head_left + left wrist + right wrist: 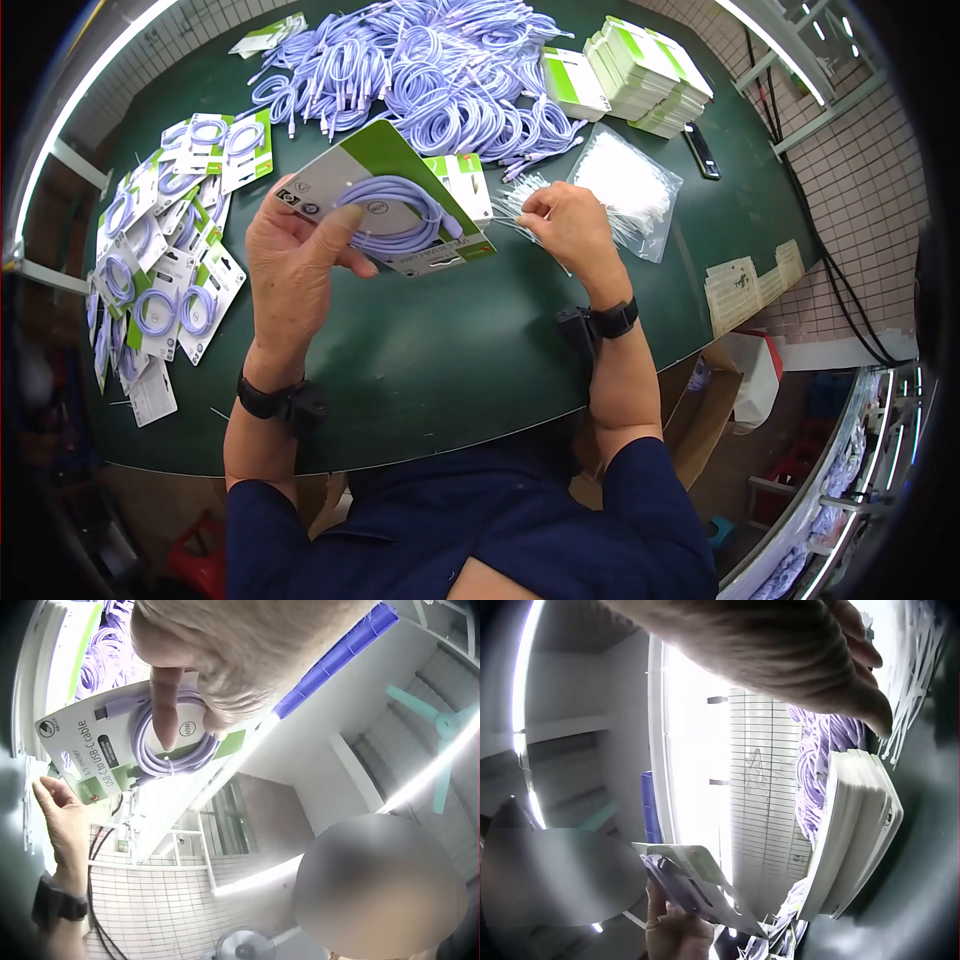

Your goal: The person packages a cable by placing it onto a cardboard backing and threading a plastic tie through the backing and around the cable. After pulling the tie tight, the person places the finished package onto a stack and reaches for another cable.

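Note:
A white and green card (330, 165) with a coiled lavender cable (385, 240) on its front is gripped by the left hand (300, 255), the thumb lying across the coil. The left wrist view shows the printed card (86, 742) tilted, a small white tie on the coil. At the loose white cable ties (520, 195), the right hand (575, 225) has its fingers bent and the thumb close to them. Whether a tie is pinched there cannot be told. The right wrist view has the thumb beside the ties (915, 675).
Carded cables (160, 310) are heaped at the left. A large pile of lavender cables (430, 75) covers the back. Stacked cards (640, 70) and a phone (702, 150) lie at the back right. A bag of ties (630, 180) and a small card stack (465, 185) flank the loose ties.

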Demonstrator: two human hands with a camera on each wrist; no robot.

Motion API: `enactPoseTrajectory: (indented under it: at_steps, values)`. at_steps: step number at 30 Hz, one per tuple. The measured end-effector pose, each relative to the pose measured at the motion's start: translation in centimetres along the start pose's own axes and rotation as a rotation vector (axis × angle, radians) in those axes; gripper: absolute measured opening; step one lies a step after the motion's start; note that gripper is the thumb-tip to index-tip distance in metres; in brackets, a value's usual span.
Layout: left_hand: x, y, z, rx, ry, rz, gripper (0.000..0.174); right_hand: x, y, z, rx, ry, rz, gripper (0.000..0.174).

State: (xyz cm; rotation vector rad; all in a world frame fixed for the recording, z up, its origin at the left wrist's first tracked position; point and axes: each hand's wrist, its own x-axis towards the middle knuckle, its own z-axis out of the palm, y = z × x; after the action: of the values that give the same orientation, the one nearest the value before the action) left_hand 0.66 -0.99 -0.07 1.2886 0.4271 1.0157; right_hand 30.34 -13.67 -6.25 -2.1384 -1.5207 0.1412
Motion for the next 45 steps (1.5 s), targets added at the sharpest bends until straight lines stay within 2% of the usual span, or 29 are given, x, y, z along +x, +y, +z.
enactPoseTrajectory:
  at_steps: [2, 3, 6, 9, 10, 13, 18, 20, 21, 24, 25, 28, 30, 33, 34, 36, 37, 38, 40, 41, 45]
  values:
    - [0.2, 0.1, -0.2, -0.014, 0.017, 0.002, 0.028, -0.3, -0.1, 0.9, -0.233, -0.017, 0.023, 0.018]
    - [0.3, 0.1, -0.3, -0.023, 0.020, -0.015, 0.028, -0.5, 0.0, 1.2, -0.231, -0.015, 0.023, 0.018]
    - [0.8, 0.4, -0.8, -0.032, 0.050, -0.013, 0.029, 0.1, 0.5, 1.5, -0.164, -0.167, 0.088, 0.018]
    - [0.9, 0.2, -0.5, -0.139, 0.065, -0.107, 0.029, 0.1, 0.9, 1.5, -0.157, -0.136, 0.008, 0.016]
    - [1.0, 0.2, -0.5, -0.131, 0.082, -0.089, 0.029, 0.1, 0.9, 1.7, -0.152, -0.135, -0.018, 0.016]
    - [1.1, -0.1, -0.5, -0.165, 0.067, -0.126, 0.028, -0.1, 1.2, 1.9, -0.229, -0.112, 0.016, 0.017]
    - [0.7, 1.0, -0.3, -0.101, 0.038, -0.140, 0.028, -0.2, 1.1, 1.1, -0.162, -0.038, 0.037, 0.015]
    - [-0.1, 2.0, -0.1, 0.032, 0.084, 0.017, 0.029, 0.1, 1.0, 0.9, -0.032, 0.031, 0.014, 0.012]
    - [-0.4, 2.0, -0.2, 0.027, 0.061, 0.008, 0.029, 0.2, 1.1, 0.8, 0.036, 0.068, 0.001, 0.011]
    - [-1.0, 2.2, -0.6, 0.207, 0.040, 0.205, 0.029, 0.4, 1.5, 0.7, 0.015, 0.101, -0.029, 0.011]
    - [-0.9, 2.0, -0.4, 0.210, 0.024, 0.198, 0.029, 0.4, 1.7, 0.8, 0.007, 0.109, -0.054, 0.011]
    - [-0.9, 0.9, 0.1, 0.308, 0.051, 0.350, 0.028, 0.5, 1.9, 0.8, 0.022, 0.174, -0.076, 0.013]
    - [-0.7, 0.2, 0.1, 0.333, 0.030, 0.359, 0.028, 0.2, 1.5, 0.6, 0.030, 0.200, -0.090, 0.014]
    - [-0.1, -0.6, 0.1, 0.374, 0.006, 0.404, 0.028, 0.2, -0.1, -0.5, 0.369, 0.246, 0.038, 0.014]
    - [0.1, -0.8, 0.2, 0.453, -0.031, 0.466, 0.027, 0.3, -0.6, -0.7, 0.365, 0.247, 0.031, 0.014]
    - [0.4, -1.0, 0.3, 0.612, -0.102, 0.587, 0.027, 0.1, -1.6, -0.9, 0.827, 0.203, 0.063, 0.014]
    - [0.5, -1.0, 0.5, 0.610, -0.096, 0.588, 0.027, 0.0, -2.0, -1.1, 1.057, 0.173, 0.083, 0.014]
    - [0.5, -1.1, 0.7, 0.657, -0.117, 0.647, 0.027, -0.3, -2.4, -1.3, 1.056, 0.166, 0.085, 0.014]
    - [0.6, -1.3, 1.1, 0.756, -0.165, 0.760, 0.028, -0.9, -3.5, -1.7, 1.360, 0.069, 0.136, 0.014]
    - [0.6, -1.4, 1.1, 0.760, -0.164, 0.752, 0.028, -1.1, -3.9, -1.8, 1.514, 0.019, 0.165, 0.014]
    - [0.6, -2.1, 0.9, 0.809, -0.177, 0.778, 0.030, -1.3, -4.4, -1.4, 1.580, -0.110, 0.112, 0.015]
